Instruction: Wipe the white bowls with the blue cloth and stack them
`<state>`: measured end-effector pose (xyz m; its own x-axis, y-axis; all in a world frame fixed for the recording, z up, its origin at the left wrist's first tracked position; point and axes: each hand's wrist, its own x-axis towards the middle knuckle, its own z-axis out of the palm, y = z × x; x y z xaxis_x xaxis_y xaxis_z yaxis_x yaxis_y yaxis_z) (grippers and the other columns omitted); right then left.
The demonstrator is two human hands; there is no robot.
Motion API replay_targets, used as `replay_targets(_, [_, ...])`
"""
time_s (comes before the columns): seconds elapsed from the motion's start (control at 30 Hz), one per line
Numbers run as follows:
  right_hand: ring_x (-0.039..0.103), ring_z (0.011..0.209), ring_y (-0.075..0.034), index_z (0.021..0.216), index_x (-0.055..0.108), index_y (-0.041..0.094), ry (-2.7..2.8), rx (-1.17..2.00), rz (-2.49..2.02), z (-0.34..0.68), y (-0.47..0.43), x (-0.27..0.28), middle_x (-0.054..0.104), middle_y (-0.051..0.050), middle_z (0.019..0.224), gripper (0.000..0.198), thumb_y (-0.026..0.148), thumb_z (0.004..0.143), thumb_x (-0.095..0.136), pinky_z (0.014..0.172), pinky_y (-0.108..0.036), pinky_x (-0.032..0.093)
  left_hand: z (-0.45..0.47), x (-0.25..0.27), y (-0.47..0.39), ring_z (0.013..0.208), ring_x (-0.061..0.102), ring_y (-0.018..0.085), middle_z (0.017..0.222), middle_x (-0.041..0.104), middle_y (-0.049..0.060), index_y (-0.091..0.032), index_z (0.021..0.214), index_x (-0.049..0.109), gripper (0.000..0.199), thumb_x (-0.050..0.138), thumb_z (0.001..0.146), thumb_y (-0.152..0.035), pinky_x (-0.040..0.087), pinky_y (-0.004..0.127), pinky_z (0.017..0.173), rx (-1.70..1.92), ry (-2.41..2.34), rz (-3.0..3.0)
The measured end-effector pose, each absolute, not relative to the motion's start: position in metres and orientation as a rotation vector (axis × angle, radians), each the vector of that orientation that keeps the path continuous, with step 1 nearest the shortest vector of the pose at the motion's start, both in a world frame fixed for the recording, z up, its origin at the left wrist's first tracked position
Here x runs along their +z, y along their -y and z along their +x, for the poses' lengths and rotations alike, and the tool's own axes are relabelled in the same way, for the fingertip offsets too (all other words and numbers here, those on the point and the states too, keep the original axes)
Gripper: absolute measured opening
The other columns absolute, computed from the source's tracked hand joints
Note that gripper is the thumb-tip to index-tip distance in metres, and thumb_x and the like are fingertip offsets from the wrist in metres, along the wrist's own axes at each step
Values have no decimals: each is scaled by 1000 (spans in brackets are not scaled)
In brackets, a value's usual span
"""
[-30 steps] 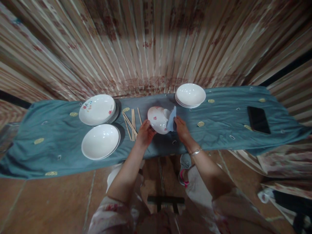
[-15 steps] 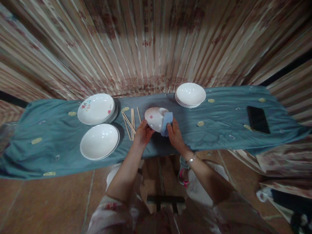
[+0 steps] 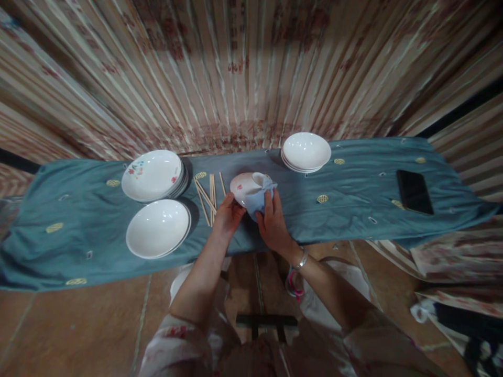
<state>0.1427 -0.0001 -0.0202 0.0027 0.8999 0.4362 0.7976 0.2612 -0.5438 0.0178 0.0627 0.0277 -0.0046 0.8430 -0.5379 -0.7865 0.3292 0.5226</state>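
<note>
My left hand (image 3: 228, 213) grips the near-left rim of a white bowl (image 3: 240, 187) with a small red flower on its outside. The bowl is tilted, its outer side and foot ring facing up. A light blue cloth (image 3: 256, 203) lies over the bowl's right side, pressed there by my right hand (image 3: 274, 220), fingers closed on it. Part of the bowl is hidden under the cloth. Just left of the bowl, several wooden chopsticks (image 3: 212, 193) lie loosely on the tablecloth, some crossing.
A stack of flowered plates (image 3: 151, 175) stands at the left, with stacked white bowls (image 3: 157, 229) in front of it. More stacked bowls (image 3: 306, 152) are at the back, right of centre. A black phone (image 3: 414, 191) lies at the right on the green tablecloth (image 3: 353, 199). A curtain hangs behind.
My right hand has slid the cloth down and left over the bowl, and the cloth is now crumpled and covers more of it. My left hand keeps its hold.
</note>
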Motion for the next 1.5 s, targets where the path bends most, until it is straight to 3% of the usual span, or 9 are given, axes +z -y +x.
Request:
replay_targets(0.13, [16,159,-33,158,27,8,1901,96,-1545,139,1,-20,28,-27,165,58,25,103,37,121,-60,35,16,19,-65,98,73,21,92,78,9,-10,119,68,27,51,98,-16,57,32,94,1286,-880,132])
replay_targets(0.27, [16,159,-31,158,30,11,1983,38,-1520,141,-2,-17,33,-24,163,57,23,103,36,122,-60,32,13,11,-67,90,75,20,89,78,9,-9,113,70,24,59,94,-19,58,31,90,1274,-902,158])
replay_targets(0.5, [21,158,-32,154,38,11,2009,51,-1516,149,-9,-7,37,-22,162,54,29,103,39,124,-59,28,15,19,-65,79,75,18,83,78,8,-7,112,69,27,46,99,-14,59,33,88,1251,-848,126])
replay_targets(0.67, [27,156,-31,152,42,11,2009,52,-1497,151,-15,-2,40,-22,160,53,31,104,39,123,-58,30,14,20,-62,90,75,22,91,79,10,-9,119,67,28,52,96,-16,58,37,92,1245,-862,180])
replay_targets(0.9, [33,153,-31,150,45,10,2021,32,-1475,153,-17,3,44,-23,158,51,32,105,37,122,-57,30,15,25,-58,69,68,13,79,74,4,-14,88,66,13,55,94,-13,55,25,71,1244,-858,218])
replay_targets(1.17, [35,151,-29,151,45,14,2010,121,-1431,161,-23,10,45,-20,157,51,34,105,35,122,-55,33,12,25,-54,65,63,11,74,68,-2,-18,82,58,9,62,89,-15,52,25,68,1203,-866,312])
replay_targets(1.5, [46,144,-25,149,46,11,1967,99,-1439,171,-31,17,55,-19,150,49,30,106,31,123,-49,30,13,31,-51,63,66,13,73,70,-1,-17,86,59,10,69,86,-19,55,26,64,1146,-863,368])
